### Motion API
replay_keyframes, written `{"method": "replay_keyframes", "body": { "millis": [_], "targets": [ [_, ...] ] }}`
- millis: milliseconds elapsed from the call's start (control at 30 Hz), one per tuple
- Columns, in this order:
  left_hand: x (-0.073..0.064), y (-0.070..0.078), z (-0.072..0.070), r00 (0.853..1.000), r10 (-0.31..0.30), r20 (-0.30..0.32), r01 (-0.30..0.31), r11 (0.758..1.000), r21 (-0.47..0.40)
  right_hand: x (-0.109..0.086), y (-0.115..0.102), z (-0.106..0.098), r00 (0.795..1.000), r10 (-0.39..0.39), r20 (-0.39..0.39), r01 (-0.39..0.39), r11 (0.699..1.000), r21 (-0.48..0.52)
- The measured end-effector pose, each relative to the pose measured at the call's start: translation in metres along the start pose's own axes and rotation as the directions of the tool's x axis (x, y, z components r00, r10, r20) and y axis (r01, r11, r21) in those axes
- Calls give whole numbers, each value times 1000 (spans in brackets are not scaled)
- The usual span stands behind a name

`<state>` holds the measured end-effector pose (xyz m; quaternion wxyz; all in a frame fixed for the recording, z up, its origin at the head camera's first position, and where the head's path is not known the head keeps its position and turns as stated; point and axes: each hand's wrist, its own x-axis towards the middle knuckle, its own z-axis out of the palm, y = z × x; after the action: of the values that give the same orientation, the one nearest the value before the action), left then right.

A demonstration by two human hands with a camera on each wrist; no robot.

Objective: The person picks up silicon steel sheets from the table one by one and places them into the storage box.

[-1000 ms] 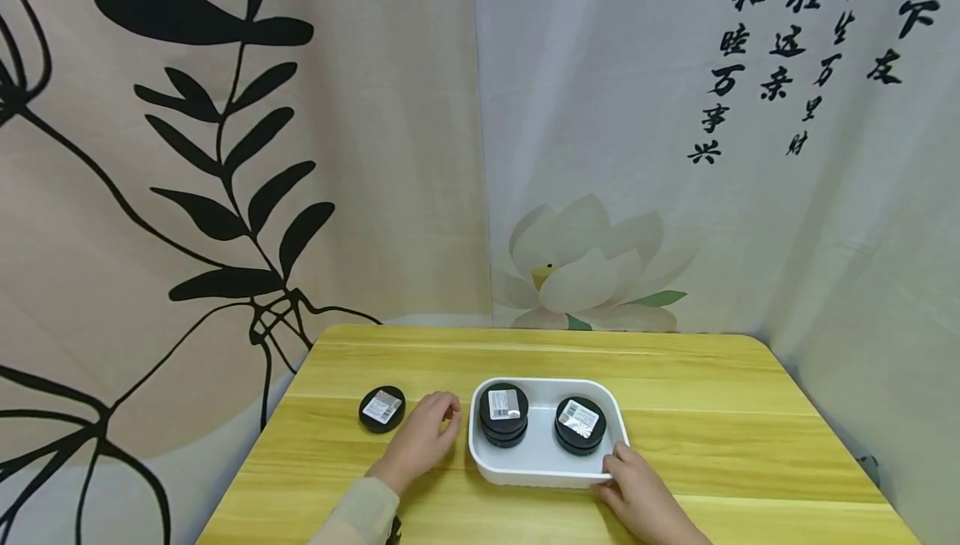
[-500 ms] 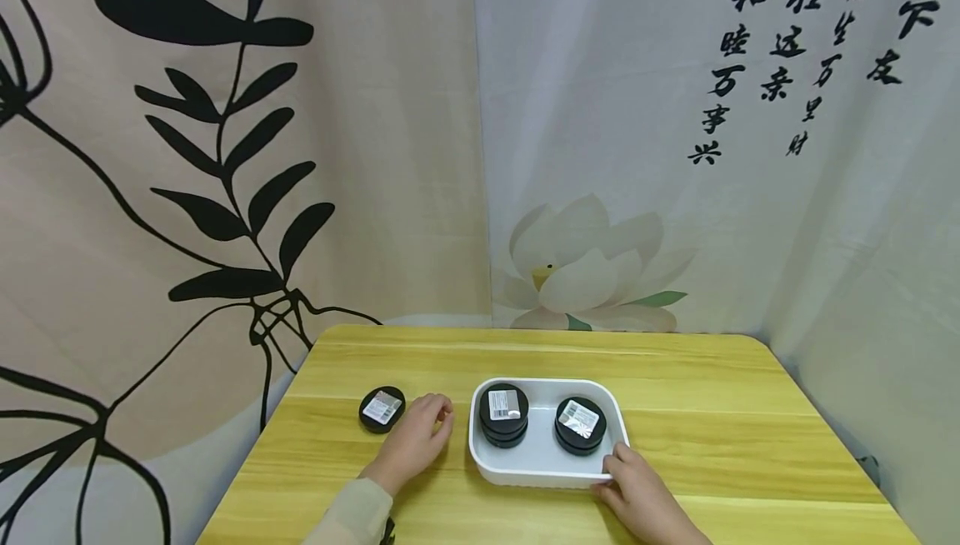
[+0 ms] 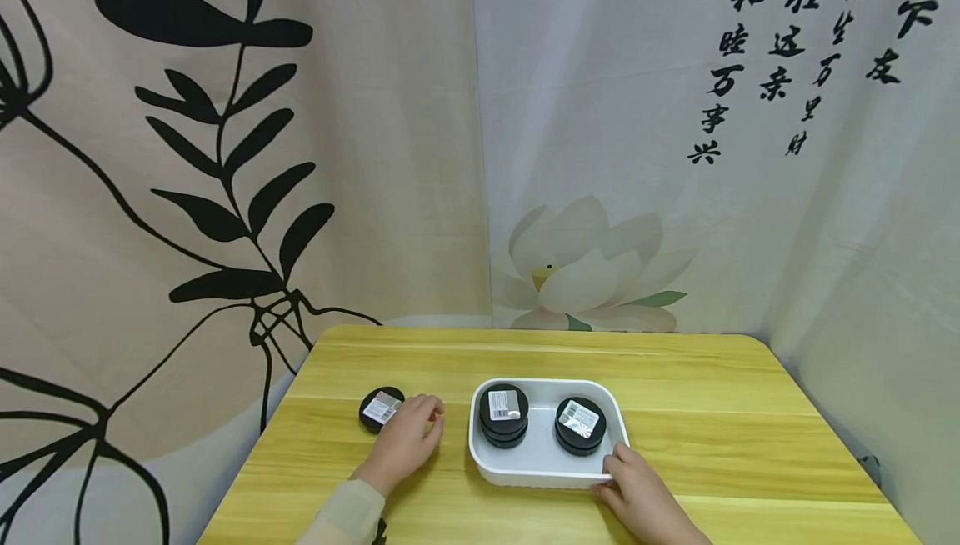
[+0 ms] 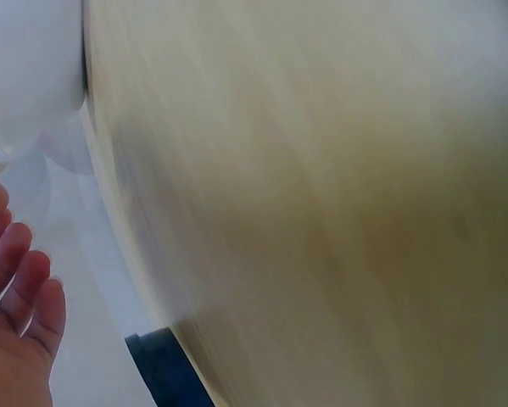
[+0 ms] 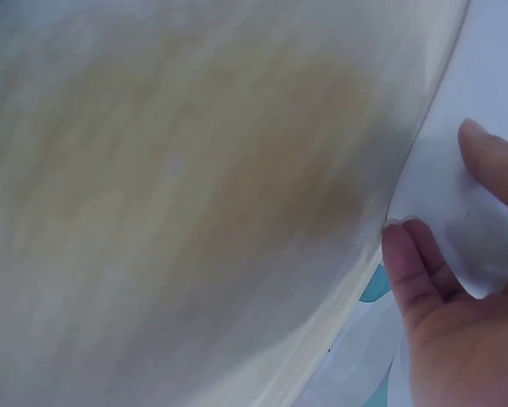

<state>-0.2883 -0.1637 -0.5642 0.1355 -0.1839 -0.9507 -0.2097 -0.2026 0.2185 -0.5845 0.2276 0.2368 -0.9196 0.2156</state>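
Observation:
A white rectangular tray (image 3: 542,472) stands on the table. It holds two stacks of flat, round black containers, a left stack (image 3: 504,413) and a right stack (image 3: 580,426), each topped by a pale barcode label. My right hand (image 3: 643,495) grips the tray's near right corner, thumb over the rim and fingers along the outer wall. Left of the tray, my left hand (image 3: 405,441) hovers with loosely bent fingers and holds nothing. Just beyond it lies a single round black container (image 3: 381,408), its right edge partly covered by the hand; its dark side (image 4: 173,369) shows in the left wrist view.
The wood-grain table (image 3: 720,412) has rounded far corners. Behind it hangs a pale curtain (image 3: 397,153) printed with dark leaves, a lotus and black writing.
My left hand has moved left, away from the tray and toward the single black container. My right hand, the tray and the stacks have stayed put.

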Motion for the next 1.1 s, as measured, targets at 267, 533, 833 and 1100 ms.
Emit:
{"method": "replay_keyframes", "body": {
  "millis": [267,533,833,1100],
  "targets": [
    [-5,-6,-8,1000,17,-26,-16,999,51,0,1,1,1000,13,6,-13,1000,-3],
    [-9,-12,-14,1000,10,-21,-9,997,78,0,1,1,998,47,37,-47,999,-10],
    [-11,-21,-15,1000,1,-25,2,995,99,0,0,1,996,61,61,-60,998,-4],
    [-12,-30,-16,999,14,-38,-10,994,109,0,0,0,999,40,34,-40,999,-10]
  ]
}}
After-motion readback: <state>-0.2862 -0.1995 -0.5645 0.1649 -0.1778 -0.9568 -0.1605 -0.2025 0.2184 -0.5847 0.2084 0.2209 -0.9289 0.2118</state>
